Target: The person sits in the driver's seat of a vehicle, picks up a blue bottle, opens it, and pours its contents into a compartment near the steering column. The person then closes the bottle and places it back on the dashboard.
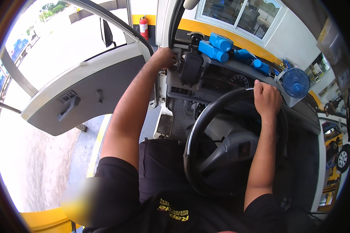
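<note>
Right hand [267, 100] curled round steering wheel [195, 134], left hand [165, 59] (grip unclear) at dashboard [174, 80] edge, door [116, 83] open.

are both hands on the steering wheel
No, only the right hand is on the steering wheel; the left hand is at the left end of the dashboard.

Left of the head-worn fisheyes, looking down and forward over the steering wheel [237, 146], pretty close up but super wide: door [93, 99] off left, dashboard [221, 79] up top.
</note>
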`<action>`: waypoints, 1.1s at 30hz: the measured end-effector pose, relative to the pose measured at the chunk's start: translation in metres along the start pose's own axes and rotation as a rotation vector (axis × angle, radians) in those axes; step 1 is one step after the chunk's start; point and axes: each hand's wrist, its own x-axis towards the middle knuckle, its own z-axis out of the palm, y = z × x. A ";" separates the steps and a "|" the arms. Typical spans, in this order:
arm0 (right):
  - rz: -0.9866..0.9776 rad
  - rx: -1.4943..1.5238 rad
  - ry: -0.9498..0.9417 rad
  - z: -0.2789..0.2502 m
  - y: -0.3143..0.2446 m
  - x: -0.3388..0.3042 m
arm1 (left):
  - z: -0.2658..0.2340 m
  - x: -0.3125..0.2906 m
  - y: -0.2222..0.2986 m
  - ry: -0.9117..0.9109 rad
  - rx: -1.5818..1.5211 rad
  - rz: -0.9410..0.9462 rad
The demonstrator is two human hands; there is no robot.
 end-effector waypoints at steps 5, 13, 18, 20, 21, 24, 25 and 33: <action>-0.028 0.034 0.026 -0.003 -0.001 -0.001 | 0.002 -0.004 -0.001 0.082 -0.005 0.020; -0.032 0.045 0.036 -0.002 -0.002 -0.001 | 0.004 -0.003 -0.017 0.059 -0.210 -0.013; -0.015 0.052 0.027 -0.001 -0.002 -0.001 | 0.011 0.007 -0.024 -0.120 -0.381 -0.147; -0.022 0.059 0.028 0.000 -0.002 -0.001 | 0.016 0.004 -0.024 -0.019 -0.313 -0.052; -0.017 0.059 0.029 0.000 -0.002 -0.001 | 0.018 0.002 -0.024 0.032 -0.324 -0.028; -0.018 0.057 0.028 -0.001 -0.002 -0.001 | 0.019 -0.003 -0.020 0.115 -0.271 0.008; -0.020 0.056 0.032 -0.001 -0.002 -0.001 | 0.017 -0.003 -0.018 0.099 -0.222 0.028; -0.006 0.062 0.016 -0.003 -0.002 -0.001 | 0.002 -0.005 0.002 0.040 0.130 0.082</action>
